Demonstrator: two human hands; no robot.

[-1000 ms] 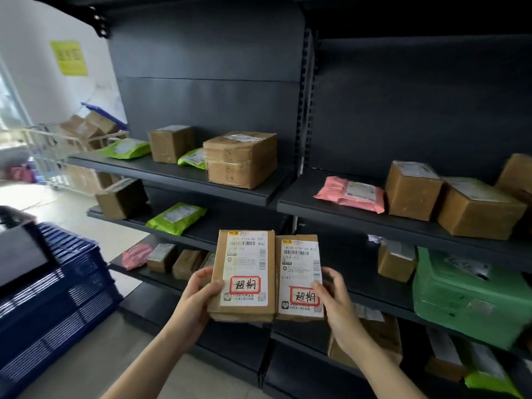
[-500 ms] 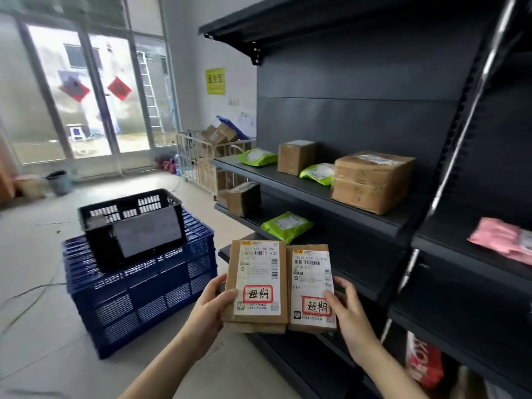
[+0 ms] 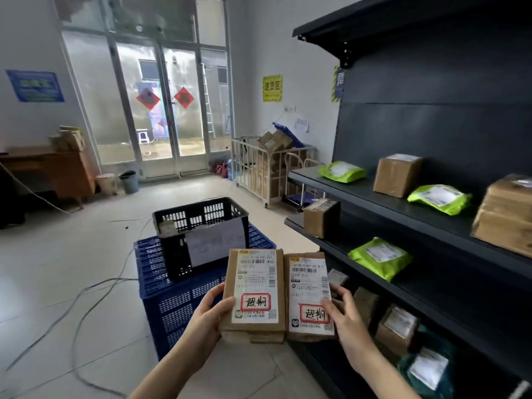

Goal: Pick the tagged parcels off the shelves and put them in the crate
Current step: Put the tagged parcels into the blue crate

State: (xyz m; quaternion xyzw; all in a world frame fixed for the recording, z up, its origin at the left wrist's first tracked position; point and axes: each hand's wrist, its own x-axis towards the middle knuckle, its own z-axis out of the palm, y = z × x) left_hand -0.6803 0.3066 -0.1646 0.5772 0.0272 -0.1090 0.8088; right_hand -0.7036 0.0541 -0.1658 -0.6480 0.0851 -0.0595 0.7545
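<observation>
Two flat brown parcels with white labels and red-framed tags are held side by side in front of me. My left hand (image 3: 207, 321) grips the left tagged parcel (image 3: 254, 292) by its left edge. My right hand (image 3: 347, 321) holds the right tagged parcel (image 3: 309, 298) by its right edge. Beyond them a black slotted crate (image 3: 201, 234) with a paper sheet on its side stands on a larger blue crate (image 3: 178, 300). The dark shelves (image 3: 431, 214) on my right carry green bags and brown boxes.
Grey cables (image 3: 95, 295) trail across the tiled floor left of the crates. A white wire cart (image 3: 264, 168) full of boxes stands by the shelf end. Glass doors (image 3: 161, 110), bins and a wooden desk (image 3: 49, 171) line the far wall.
My view has swung left from the shelves toward the room and the crates. Both hands kept the two tagged parcels side by side in front of me.
</observation>
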